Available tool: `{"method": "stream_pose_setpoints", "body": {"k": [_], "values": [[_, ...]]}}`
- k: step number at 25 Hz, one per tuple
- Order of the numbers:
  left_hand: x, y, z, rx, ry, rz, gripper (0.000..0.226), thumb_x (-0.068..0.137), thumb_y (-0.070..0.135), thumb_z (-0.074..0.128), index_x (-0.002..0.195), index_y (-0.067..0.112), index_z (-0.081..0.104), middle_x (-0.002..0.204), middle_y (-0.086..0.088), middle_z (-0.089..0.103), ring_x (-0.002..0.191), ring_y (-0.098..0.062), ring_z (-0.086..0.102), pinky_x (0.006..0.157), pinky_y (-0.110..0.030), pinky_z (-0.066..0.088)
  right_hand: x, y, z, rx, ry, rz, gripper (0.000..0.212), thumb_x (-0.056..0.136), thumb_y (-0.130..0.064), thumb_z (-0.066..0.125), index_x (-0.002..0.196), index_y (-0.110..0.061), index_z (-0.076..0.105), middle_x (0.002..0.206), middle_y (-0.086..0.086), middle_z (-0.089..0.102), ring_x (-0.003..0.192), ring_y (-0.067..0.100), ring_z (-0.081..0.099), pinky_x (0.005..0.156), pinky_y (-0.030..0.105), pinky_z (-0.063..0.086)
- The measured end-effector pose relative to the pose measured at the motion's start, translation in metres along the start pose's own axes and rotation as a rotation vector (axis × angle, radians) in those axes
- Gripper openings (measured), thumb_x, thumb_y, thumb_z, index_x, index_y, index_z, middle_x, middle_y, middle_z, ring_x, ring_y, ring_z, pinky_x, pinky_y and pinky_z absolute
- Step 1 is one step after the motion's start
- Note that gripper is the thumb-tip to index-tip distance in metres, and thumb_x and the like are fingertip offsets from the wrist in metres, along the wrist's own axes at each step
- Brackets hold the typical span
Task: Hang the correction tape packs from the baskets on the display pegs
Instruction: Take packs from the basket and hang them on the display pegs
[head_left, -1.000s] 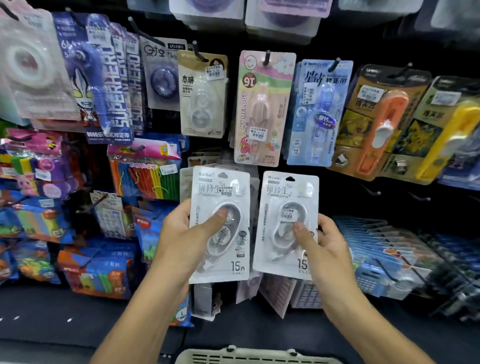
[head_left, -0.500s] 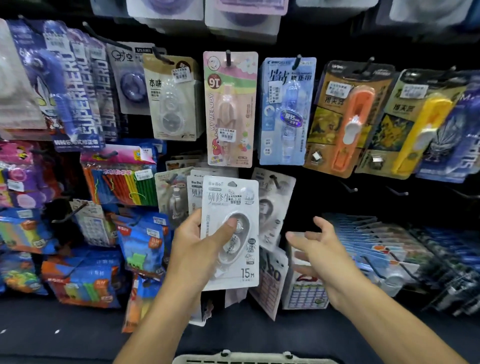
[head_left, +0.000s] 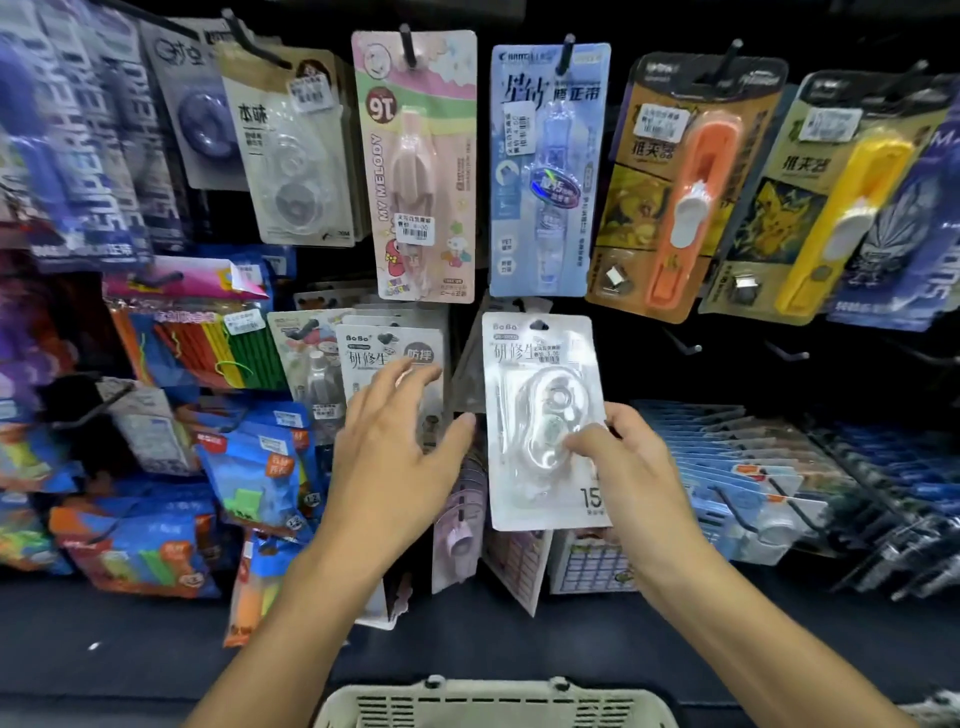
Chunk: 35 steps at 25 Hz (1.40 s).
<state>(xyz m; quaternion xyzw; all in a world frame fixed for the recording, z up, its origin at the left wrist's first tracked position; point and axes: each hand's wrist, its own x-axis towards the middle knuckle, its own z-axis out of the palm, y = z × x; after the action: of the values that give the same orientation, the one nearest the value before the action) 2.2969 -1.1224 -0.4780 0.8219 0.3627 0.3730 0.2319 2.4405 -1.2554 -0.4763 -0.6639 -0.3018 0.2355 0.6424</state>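
Crowded stationery display pegs (head_left: 409, 44), basket (head_left: 493, 704) rim below, right hand (head_left: 631, 475) fingers pinching a white correction tape pack (head_left: 543, 421), left hand (head_left: 395, 452) fingers spread loose, gripping nothing

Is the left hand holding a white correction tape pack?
No, the left hand is open with spread fingers; the right hand grips the white correction tape pack.

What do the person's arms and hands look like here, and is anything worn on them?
Left hand and right hand are both bare: no gloves, rings, watch or wristbands show. Both forearms are uncovered as far as the frame's edge, with no sleeves in view.
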Motion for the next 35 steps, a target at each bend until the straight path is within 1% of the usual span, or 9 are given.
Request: {"method": "stream_pose_setpoints", "body": {"k": [9,13,16,20,23,26,29,33,35], "values": [[-0.008,-0.024,-0.001,-0.016,-0.170,0.019,0.068,0.097,0.055,0.052,0.158,0.039,0.025,0.167,0.021,0.010,0.152,0.002,0.004,0.118,-0.027,0.008,-0.018,0.014,0.005,-0.073,0.089,-0.001,0.015,0.089,-0.028,0.061,0.098,-0.040,0.059,0.089,-0.014,0.071,0.068,0.003,0.064,0.059,0.029,0.047],[-0.022,-0.026,0.007,-0.092,-0.065,-0.013,0.072,0.099,0.050,0.053,0.160,0.039,0.015,0.169,0.018,0.004,0.151,0.003,0.002,0.118,-0.025,0.008,-0.011,0.030,0.004,0.220,0.051,0.274,0.050,0.099,-0.018,0.061,0.141,-0.035,0.039,0.118,-0.003,0.061,0.098,0.023,0.069,0.071,0.033,0.059],[-0.037,-0.032,0.016,-0.060,-0.089,-0.102,0.069,0.099,0.040,0.058,0.159,0.029,0.026,0.168,0.005,0.021,0.152,-0.013,0.019,0.120,-0.033,0.021,-0.012,0.062,0.004,0.166,0.038,0.395,0.032,0.099,-0.012,0.057,0.128,-0.024,0.049,0.111,0.001,0.064,0.097,0.026,0.069,0.070,0.034,0.057],[-0.094,-0.074,0.041,0.150,-0.671,-0.172,0.052,0.096,0.035,0.064,0.143,0.019,0.049,0.134,-0.006,0.059,0.129,-0.029,0.054,0.097,-0.029,0.043,-0.057,0.160,0.021,-0.225,-0.136,0.560,0.009,0.098,-0.014,0.055,0.098,-0.023,0.057,0.110,0.009,0.065,0.074,0.027,0.066,0.061,0.032,0.051],[-0.173,-0.125,0.057,0.419,-1.204,-0.204,0.059,0.096,0.035,0.063,0.150,0.022,0.042,0.153,-0.005,0.048,0.138,-0.027,0.047,0.108,-0.030,0.041,-0.125,0.259,0.032,-0.592,-0.402,0.690,0.010,0.095,-0.019,0.061,0.105,-0.019,0.060,0.101,0.006,0.064,0.069,0.018,0.059,0.058,0.026,0.043],[-0.233,-0.166,0.057,0.491,-1.422,-0.340,0.060,0.098,0.034,0.060,0.153,0.027,0.037,0.157,-0.003,0.042,0.138,-0.025,0.045,0.103,-0.029,0.039,-0.186,0.322,0.044,-0.681,-0.628,0.746,0.019,0.093,-0.022,0.062,0.111,-0.020,0.064,0.100,-0.001,0.067,0.072,0.011,0.059,0.059,0.023,0.043],[-0.251,-0.190,0.057,0.540,-1.427,-0.351,0.051,0.097,0.028,0.060,0.146,0.023,0.047,0.147,-0.006,0.052,0.129,-0.025,0.052,0.100,-0.032,0.045,-0.200,0.333,0.060,-0.549,-0.577,0.796,0.008,0.088,-0.029,0.071,0.082,-0.031,0.066,0.079,-0.013,0.067,0.066,0.005,0.060,0.057,0.023,0.044],[-0.251,-0.196,0.074,0.407,-1.276,-0.539,0.049,0.095,0.033,0.062,0.139,0.015,0.051,0.135,-0.007,0.058,0.118,-0.024,0.057,0.092,-0.032,0.050,-0.193,0.328,0.081,-0.258,-0.404,0.939,0.015,0.081,-0.029,0.081,0.092,-0.022,0.073,0.084,-0.001,0.076,0.074,0.021,0.069,0.064,0.037,0.060],[-0.256,-0.195,0.086,0.314,-1.193,-0.697,0.062,0.094,0.042,0.062,0.146,0.013,0.043,0.139,-0.007,0.055,0.124,-0.026,0.054,0.092,-0.033,0.050,-0.195,0.327,0.100,-0.222,-0.420,0.905,0.018,0.082,-0.013,0.075,0.099,-0.021,0.072,0.089,0.000,0.075,0.083,0.020,0.069,0.067,0.030,0.056]]}}
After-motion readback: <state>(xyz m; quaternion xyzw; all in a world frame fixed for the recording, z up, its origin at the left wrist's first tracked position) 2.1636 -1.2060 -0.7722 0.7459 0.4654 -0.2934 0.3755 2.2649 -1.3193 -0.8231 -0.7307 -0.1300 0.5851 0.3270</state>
